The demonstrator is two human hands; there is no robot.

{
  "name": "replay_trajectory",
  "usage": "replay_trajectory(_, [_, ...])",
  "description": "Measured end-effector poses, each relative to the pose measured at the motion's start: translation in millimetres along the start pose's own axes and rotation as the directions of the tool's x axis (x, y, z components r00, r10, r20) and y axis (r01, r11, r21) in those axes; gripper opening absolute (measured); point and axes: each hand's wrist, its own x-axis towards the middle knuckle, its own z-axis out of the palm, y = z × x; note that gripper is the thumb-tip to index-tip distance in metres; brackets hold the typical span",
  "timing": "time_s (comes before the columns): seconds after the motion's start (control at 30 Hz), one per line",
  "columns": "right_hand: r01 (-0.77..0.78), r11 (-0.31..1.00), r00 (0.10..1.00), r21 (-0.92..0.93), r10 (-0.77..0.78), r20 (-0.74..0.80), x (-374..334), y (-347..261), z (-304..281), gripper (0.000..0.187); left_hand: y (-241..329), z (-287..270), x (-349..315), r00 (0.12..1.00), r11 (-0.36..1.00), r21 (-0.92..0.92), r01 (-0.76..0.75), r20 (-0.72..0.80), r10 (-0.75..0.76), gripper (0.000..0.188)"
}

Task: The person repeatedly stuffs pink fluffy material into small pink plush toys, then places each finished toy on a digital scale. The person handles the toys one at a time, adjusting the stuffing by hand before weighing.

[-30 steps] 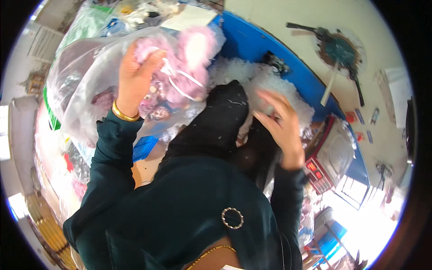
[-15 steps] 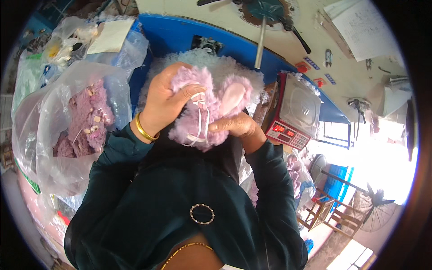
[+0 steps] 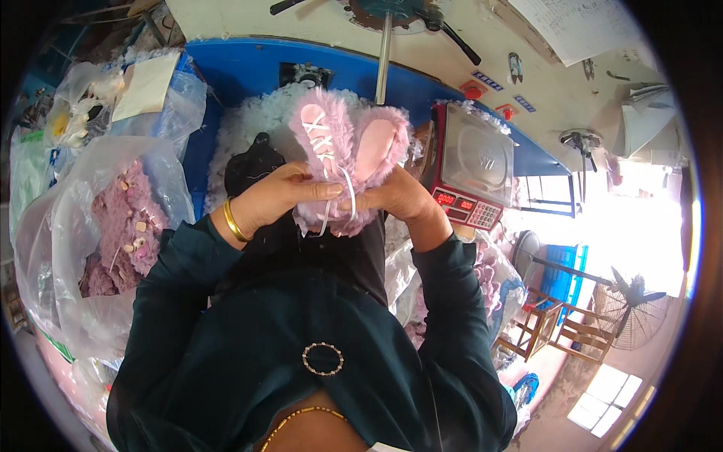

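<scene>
Bright light floods this cluttered workroom, and all the action is up close! Left hand (image 3: 280, 197) pinching a pink furry toy (image 3: 343, 157), thumb flat across its front; right hand (image 3: 403, 202) clasping the other side, its fingers partly hidden behind. Up it goes on show above the dark lap (image 3: 297, 260), white cord (image 3: 319, 138) crisscrossing one long piece, ends hanging between the hands. Just beyond, white fluff (image 3: 260, 117) heaped in a blue bin (image 3: 252, 59)! Over left, a clear plastic bag (image 3: 64, 252) holding furry pieces (image 3: 124, 226); right, a red scale (image 3: 478, 143), display glowing. Farther out, the cream desk (image 3: 316, 32) with papers (image 3: 576, 30), and away right, a standing fan (image 3: 634, 310).
</scene>
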Motion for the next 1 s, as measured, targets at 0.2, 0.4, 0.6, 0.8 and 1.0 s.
replay_trajectory(0.2, [-0.066,0.919,0.997,0.388,0.073,-0.002,-7,17,2,0.065,3,10,2,0.979,0.978,0.047,-0.201,-0.017,0.202,0.03])
replay_trajectory(0.4, [0.121,0.991,0.973,-0.052,-0.129,-0.192,-2,31,-3,0.055,7,8,5,0.949,0.939,0.158,-0.306,-0.031,0.314,0.03])
replay_trajectory(0.6, [0.298,0.834,0.905,-0.464,-0.402,-0.142,-15,-2,-19,0.048,2,2,31,0.873,0.823,0.359,-0.441,-0.043,0.486,0.028])
replay_trajectory(0.8, [0.244,0.143,0.581,-0.959,-0.814,0.026,28,-33,-46,0.035,25,-40,114,0.499,0.045,0.816,-0.576,0.308,0.81,0.023])
replay_trajectory(1.0, [0.19,0.559,0.61,-0.807,-0.711,-0.349,47,-38,-43,0.039,57,-16,116,0.464,-0.071,0.914,-0.4,0.268,0.844,0.009])
